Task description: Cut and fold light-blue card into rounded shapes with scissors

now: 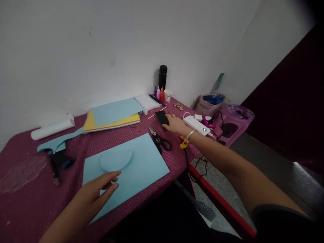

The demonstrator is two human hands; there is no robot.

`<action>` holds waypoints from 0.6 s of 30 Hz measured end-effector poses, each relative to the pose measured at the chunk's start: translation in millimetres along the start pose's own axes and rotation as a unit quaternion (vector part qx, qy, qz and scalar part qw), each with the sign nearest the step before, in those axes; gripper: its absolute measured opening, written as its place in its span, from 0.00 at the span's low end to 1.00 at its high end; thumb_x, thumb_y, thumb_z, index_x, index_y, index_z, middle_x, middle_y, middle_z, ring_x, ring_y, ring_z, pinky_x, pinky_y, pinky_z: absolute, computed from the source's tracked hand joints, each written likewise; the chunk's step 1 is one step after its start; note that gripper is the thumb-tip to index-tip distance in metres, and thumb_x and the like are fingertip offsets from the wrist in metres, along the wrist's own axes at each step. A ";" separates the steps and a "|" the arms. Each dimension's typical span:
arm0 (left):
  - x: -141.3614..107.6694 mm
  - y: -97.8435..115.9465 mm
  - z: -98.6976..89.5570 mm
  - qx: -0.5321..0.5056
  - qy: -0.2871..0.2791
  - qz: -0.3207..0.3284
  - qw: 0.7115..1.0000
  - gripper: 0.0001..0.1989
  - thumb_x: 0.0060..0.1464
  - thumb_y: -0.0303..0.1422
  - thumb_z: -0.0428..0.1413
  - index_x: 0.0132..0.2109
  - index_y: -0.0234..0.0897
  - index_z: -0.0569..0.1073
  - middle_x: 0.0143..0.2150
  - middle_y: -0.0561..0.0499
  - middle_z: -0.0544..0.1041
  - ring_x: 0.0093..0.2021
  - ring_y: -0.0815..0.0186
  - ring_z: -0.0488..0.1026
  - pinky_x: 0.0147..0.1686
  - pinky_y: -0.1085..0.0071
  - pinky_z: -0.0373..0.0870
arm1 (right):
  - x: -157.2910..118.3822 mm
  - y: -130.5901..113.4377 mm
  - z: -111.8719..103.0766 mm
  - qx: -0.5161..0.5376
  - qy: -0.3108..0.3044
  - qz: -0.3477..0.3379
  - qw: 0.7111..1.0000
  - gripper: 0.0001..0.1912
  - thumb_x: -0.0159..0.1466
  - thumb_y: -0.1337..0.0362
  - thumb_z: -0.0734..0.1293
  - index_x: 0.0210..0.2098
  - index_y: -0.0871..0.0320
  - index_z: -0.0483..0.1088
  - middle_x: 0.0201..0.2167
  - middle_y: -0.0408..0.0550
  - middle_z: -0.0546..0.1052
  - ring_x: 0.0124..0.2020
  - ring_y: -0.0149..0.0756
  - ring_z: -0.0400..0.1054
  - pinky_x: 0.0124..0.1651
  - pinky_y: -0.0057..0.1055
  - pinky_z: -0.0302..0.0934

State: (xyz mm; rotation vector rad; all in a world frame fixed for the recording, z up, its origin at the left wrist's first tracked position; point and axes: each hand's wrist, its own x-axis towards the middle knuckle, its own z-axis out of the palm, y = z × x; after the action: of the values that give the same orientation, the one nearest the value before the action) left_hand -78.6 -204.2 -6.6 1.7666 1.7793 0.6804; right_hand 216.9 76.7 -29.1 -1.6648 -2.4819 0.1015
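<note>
A light-blue sheet of paper [144, 162] lies on the table in front of me, and a rounded blue paper cut-out [115, 160] rests on it. My left hand [101, 187] hovers at the cut-out's near edge, thumb and fingers apart, holding nothing. Stretched out to the right, my right hand [174, 124] has its thumb and fingers on the right end of a black phone [161, 117], which lies on the table. Black-handled scissors [162, 141] lie between the phone and the blue sheet, blades pointing away from me.
Stacked blue and yellow paper [113, 113], white sticks [146, 102], glue bottles [162, 95], a paper cup [167, 95] and a black flask [162, 76] line the back. A white power strip [196, 125] with cables lies right. Paper scraps [54, 143] and a white roll [53, 128] lie left.
</note>
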 end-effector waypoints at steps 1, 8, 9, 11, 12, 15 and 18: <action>1.5 0.2 -1.9 -0.002 0.003 0.002 1.000 0.20 0.50 0.46 0.56 0.48 0.45 0.77 0.39 0.48 0.81 0.36 0.57 0.78 0.34 0.69 0.74 | 11.4 -10.4 4.5 -0.004 -0.017 0.026 1.000 0.34 0.61 0.49 0.62 0.61 0.60 0.54 0.56 0.63 0.64 0.52 0.55 0.64 0.51 0.45 0.59; 4.9 -20.8 -4.0 -0.035 -0.013 0.004 0.999 0.16 0.50 0.42 0.59 0.46 0.48 0.78 0.38 0.50 0.82 0.35 0.60 0.78 0.35 0.70 0.74 | 41.5 -29.7 21.4 0.007 -0.005 0.099 0.995 0.35 0.57 0.54 0.65 0.61 0.55 0.54 0.58 0.62 0.61 0.53 0.58 0.63 0.51 0.48 0.59; 6.6 -24.2 -6.0 -0.044 -0.014 0.002 0.999 0.16 0.50 0.42 0.59 0.46 0.48 0.78 0.38 0.50 0.82 0.35 0.60 0.78 0.36 0.70 0.74 | 42.5 -26.2 18.7 0.029 0.001 0.109 0.994 0.37 0.56 0.55 0.67 0.62 0.55 0.53 0.58 0.62 0.60 0.53 0.57 0.64 0.50 0.47 0.60; 10.8 -26.7 -10.9 -0.068 -0.019 -0.005 0.998 0.16 0.50 0.42 0.59 0.46 0.47 0.78 0.38 0.50 0.81 0.36 0.60 0.77 0.37 0.68 0.74 | 44.1 -19.2 9.3 0.109 0.011 0.129 0.985 0.39 0.54 0.58 0.68 0.62 0.57 0.53 0.57 0.63 0.61 0.51 0.54 0.65 0.48 0.43 0.62; 13.2 -25.3 -12.9 -0.086 -0.024 -0.008 0.996 0.15 0.50 0.42 0.59 0.46 0.47 0.78 0.37 0.50 0.81 0.37 0.60 0.77 0.38 0.68 0.73 | 44.4 -17.1 3.4 0.159 0.014 0.137 0.978 0.38 0.54 0.59 0.68 0.62 0.59 0.53 0.56 0.63 0.63 0.50 0.51 0.67 0.47 0.40 0.63; 22.4 -10.5 -11.0 -0.196 -0.037 -0.037 0.979 0.16 0.52 0.43 0.58 0.46 0.42 0.78 0.37 0.47 0.80 0.37 0.60 0.76 0.40 0.65 0.72 | 38.6 -25.5 -14.6 0.254 0.009 0.107 0.961 0.35 0.58 0.59 0.64 0.62 0.61 0.51 0.53 0.60 0.67 0.42 0.41 0.70 0.39 0.33 0.65; 40.0 15.2 6.5 -0.419 0.007 -0.074 0.905 0.23 0.57 0.44 0.53 0.57 0.39 0.69 0.42 0.44 0.78 0.37 0.61 0.75 0.38 0.63 0.72 | 17.6 -60.3 -26.5 0.352 0.049 -0.007 0.935 0.35 0.56 0.59 0.66 0.61 0.59 0.54 0.56 0.57 0.65 0.47 0.42 0.68 0.44 0.35 0.65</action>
State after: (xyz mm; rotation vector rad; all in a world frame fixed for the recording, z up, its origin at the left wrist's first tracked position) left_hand -63.0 -164.2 -1.9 1.0267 1.2922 1.1671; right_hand 159.6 69.3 7.0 -1.2909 -2.0154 0.7815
